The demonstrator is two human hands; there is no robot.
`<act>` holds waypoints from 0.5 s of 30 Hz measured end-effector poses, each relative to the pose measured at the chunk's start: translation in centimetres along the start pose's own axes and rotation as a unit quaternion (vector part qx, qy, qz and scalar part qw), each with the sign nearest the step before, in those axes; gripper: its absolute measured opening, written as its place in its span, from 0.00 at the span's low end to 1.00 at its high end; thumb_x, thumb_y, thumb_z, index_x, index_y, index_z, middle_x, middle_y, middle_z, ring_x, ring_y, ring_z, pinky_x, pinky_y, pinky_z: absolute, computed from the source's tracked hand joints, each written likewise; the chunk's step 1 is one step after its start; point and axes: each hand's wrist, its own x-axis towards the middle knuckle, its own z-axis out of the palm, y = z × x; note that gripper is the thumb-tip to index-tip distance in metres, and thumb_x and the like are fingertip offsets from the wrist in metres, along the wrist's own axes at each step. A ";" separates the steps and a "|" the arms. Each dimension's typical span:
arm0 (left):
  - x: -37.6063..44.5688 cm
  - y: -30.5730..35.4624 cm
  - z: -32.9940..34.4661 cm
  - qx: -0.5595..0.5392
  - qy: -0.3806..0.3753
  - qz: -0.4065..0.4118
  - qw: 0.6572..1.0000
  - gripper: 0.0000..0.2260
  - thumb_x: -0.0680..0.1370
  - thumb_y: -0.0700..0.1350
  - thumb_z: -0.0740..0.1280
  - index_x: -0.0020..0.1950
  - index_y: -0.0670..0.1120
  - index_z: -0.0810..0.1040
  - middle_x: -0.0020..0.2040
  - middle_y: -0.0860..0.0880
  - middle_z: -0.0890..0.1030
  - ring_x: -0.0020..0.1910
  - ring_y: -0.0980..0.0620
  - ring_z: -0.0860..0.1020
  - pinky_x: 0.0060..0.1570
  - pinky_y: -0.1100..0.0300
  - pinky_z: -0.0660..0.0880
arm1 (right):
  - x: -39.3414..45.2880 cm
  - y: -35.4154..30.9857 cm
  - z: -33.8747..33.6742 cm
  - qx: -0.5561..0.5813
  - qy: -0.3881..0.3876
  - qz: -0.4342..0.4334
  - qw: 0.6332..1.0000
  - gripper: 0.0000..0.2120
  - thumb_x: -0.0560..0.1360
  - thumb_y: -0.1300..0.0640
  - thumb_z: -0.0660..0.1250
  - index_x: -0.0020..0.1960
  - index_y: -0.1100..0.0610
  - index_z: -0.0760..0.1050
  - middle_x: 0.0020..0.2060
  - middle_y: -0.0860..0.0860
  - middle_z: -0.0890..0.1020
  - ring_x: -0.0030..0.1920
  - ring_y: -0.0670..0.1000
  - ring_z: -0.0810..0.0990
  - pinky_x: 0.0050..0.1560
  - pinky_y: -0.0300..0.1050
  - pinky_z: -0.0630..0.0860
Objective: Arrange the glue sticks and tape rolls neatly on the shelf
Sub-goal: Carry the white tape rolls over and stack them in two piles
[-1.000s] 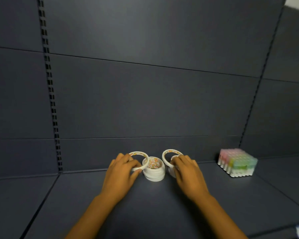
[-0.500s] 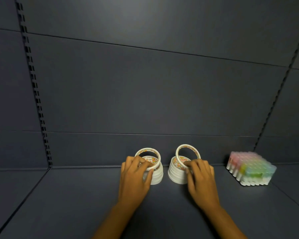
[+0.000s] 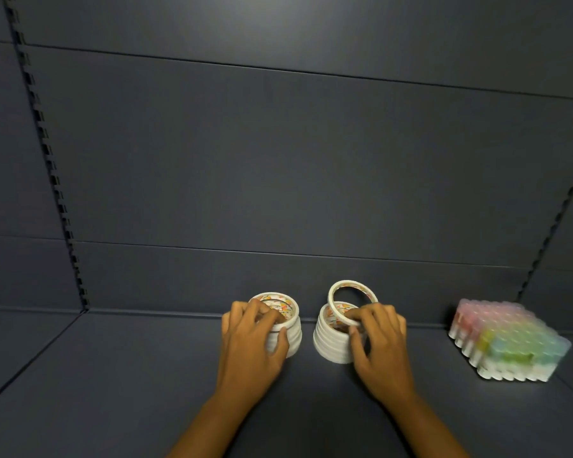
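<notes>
Only blurred patterns inside tape rolls (image 3: 332,338)

Just the one camera here, head-mounted and wide-angle, so nothing overlaps with a second view. It looks forward and slightly down into a dark shelf (image 3: 119,385), facing the slotted back panel (image 3: 278,166) straight on. It sits pretty close: both forearms come up from the bottom edge, left hand (image 3: 250,338) and right hand (image 3: 379,342) near lower centre. Panel lines bow toward the edges, and the glue stick block (image 3: 506,338) at far right is blurred.
</notes>
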 end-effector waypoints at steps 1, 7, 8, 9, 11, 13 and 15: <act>0.0 -0.1 0.0 -0.003 0.003 -0.007 1.000 0.06 0.72 0.51 0.65 0.45 0.51 0.77 0.48 0.55 0.75 0.50 0.51 0.70 0.48 0.58 0.65 | 0.1 0.1 0.2 0.004 -0.002 -0.003 1.000 0.09 0.75 0.55 0.60 0.51 0.51 0.77 0.48 0.43 0.74 0.51 0.46 0.71 0.54 0.44 0.62; 0.1 -0.4 0.3 -0.011 -0.006 -0.017 1.000 0.04 0.71 0.49 0.66 0.42 0.50 0.76 0.45 0.57 0.73 0.48 0.53 0.69 0.46 0.58 0.66 | 0.1 0.4 0.7 0.030 -0.012 -0.005 0.999 0.07 0.75 0.54 0.60 0.50 0.51 0.76 0.48 0.43 0.75 0.51 0.47 0.72 0.54 0.43 0.62; 0.1 -0.4 0.3 -0.010 -0.006 -0.017 1.000 0.04 0.71 0.49 0.66 0.42 0.50 0.76 0.45 0.57 0.73 0.48 0.53 0.69 0.46 0.58 0.65 | 0.0 0.5 0.6 0.034 -0.012 -0.001 0.999 0.07 0.75 0.54 0.60 0.50 0.51 0.76 0.48 0.43 0.75 0.51 0.46 0.72 0.54 0.43 0.62; 0.1 -0.4 0.3 -0.010 -0.007 -0.017 1.000 0.04 0.71 0.50 0.66 0.42 0.51 0.75 0.45 0.58 0.73 0.48 0.53 0.68 0.46 0.58 0.65 | 0.0 0.5 0.6 0.038 -0.012 0.001 0.999 0.07 0.75 0.54 0.60 0.50 0.51 0.76 0.48 0.42 0.75 0.51 0.46 0.72 0.54 0.43 0.62; 0.1 -0.4 0.4 -0.007 -0.009 -0.016 1.000 0.05 0.72 0.51 0.65 0.43 0.51 0.76 0.45 0.57 0.73 0.48 0.53 0.68 0.46 0.58 0.64 | 0.0 0.6 0.6 0.042 -0.013 0.002 0.999 0.06 0.75 0.54 0.61 0.50 0.50 0.75 0.48 0.42 0.75 0.51 0.46 0.72 0.54 0.43 0.62; 0.2 -0.4 0.4 -0.006 -0.008 -0.014 1.000 0.06 0.72 0.52 0.64 0.43 0.51 0.76 0.45 0.58 0.72 0.48 0.53 0.68 0.47 0.59 0.63 | 0.0 0.6 0.7 0.046 -0.019 0.000 0.999 0.06 0.75 0.53 0.61 0.50 0.50 0.75 0.48 0.42 0.75 0.51 0.46 0.72 0.54 0.43 0.63; 0.1 -0.4 0.3 -0.008 -0.007 -0.013 1.000 0.06 0.73 0.52 0.64 0.44 0.51 0.76 0.45 0.58 0.72 0.48 0.53 0.68 0.47 0.58 0.64 | -0.1 0.7 0.7 0.047 -0.024 -0.001 0.999 0.06 0.75 0.53 0.60 0.50 0.50 0.74 0.48 0.42 0.75 0.51 0.46 0.72 0.54 0.43 0.63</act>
